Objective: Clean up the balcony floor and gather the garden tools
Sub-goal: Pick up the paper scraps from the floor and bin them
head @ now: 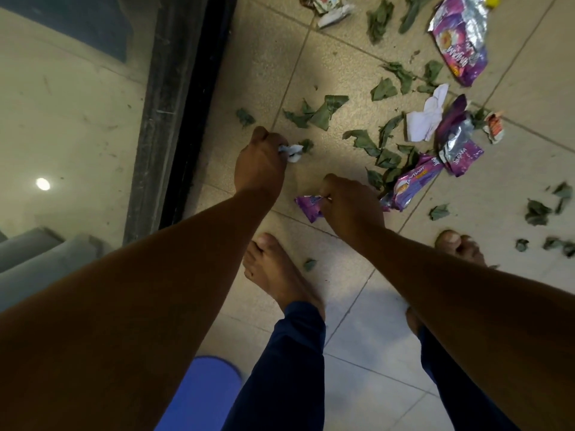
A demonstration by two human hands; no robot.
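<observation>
Early in the cleanup, by the look of it; most litter's still on the balcony floor [357, 321].

Far L, at 9 o'clock: dark door track [174, 119], w/ a blue object [199, 393] at 6–7 o'clock, can't tell what it is.

Left hand [259, 164], just L of centre: fingers curled round a crumpled white paper scrap [291, 151], pinching it beside a small leaf bit.

Right hand [348, 203], centre: fingers closed on a small purple wrapper piece [308, 206], held just above the tile.

From 12 to 3 o'clock, still to pick up: scattered green leaves [323, 112], a white paper [427, 116], a long purple wrapper [413, 181] nr the right hand, a torn purple-silver wrapper [457, 144], a big purple packet [460, 38] at 1 o'clock, another crumpled wrapper [329, 7] at 12. More leaf bits at 3 o'clock.

No garden tools in view, so that half seems not started, as far as shown.
</observation>
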